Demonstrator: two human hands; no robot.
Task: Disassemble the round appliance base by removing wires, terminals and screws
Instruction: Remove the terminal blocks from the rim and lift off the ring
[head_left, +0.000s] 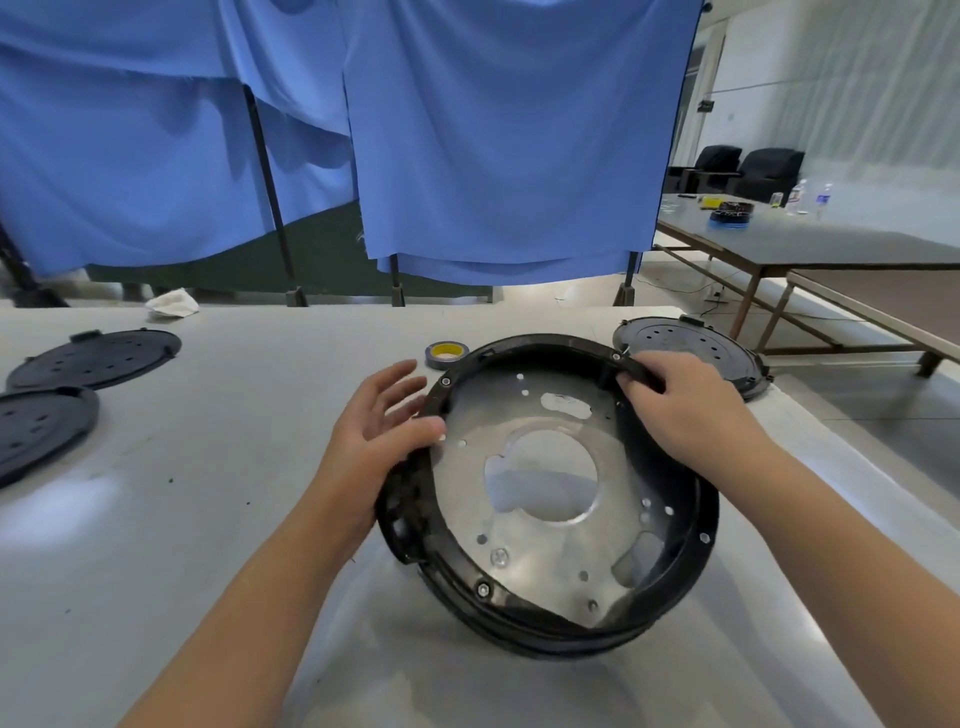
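Black plastic rings the round base (550, 525), tilted on the tabletop (182, 493), its rim pinched at two o'clock by the right hand (680, 400) and steadied at nine by the relaxed, flat-fingered left hand (374, 431); bracing both sides firmly should ease unscrewing.

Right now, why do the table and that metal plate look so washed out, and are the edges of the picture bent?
Head view: overhead light glares off the table in pale patches and off the metal plate inside the base. The wide lens bows the table edge and stretches both forearms toward the corners. The left hand looks slightly soft; the far bottles are too small to read.
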